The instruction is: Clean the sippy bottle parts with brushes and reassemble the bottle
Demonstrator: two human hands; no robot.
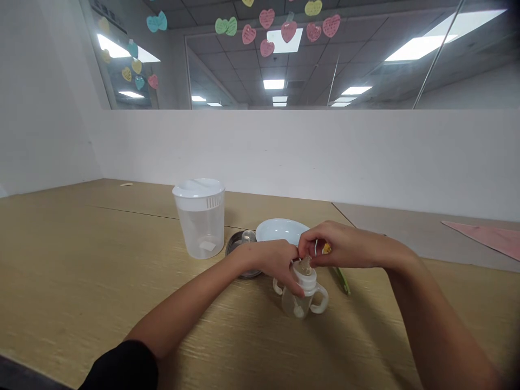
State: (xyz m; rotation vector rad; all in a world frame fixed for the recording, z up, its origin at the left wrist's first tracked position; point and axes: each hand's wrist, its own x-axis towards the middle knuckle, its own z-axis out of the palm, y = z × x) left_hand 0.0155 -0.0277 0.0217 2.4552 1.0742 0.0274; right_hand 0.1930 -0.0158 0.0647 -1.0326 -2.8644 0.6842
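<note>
A clear baby bottle (289,306) with two white side handles and a white collar stands on the table in front of me. My left hand (277,261) is wrapped around its collar, the thumb on the near side. The translucent teat (304,266) sticks up from the collar, and my right hand (339,244) pinches it near the tip. Behind my hands lies a white bowl (280,228), partly covered by them. A green stick-like handle (343,281) with something yellow (326,248) at its far end lies under my right hand.
Left of the bowl, a round dark metal dish (232,246) holds a clear dome-shaped piece (248,236). A tall translucent bucket (202,227) with a white lid stands farther left. A pink cloth (487,236) lies at the far right. A white wall (284,154) rises behind the table.
</note>
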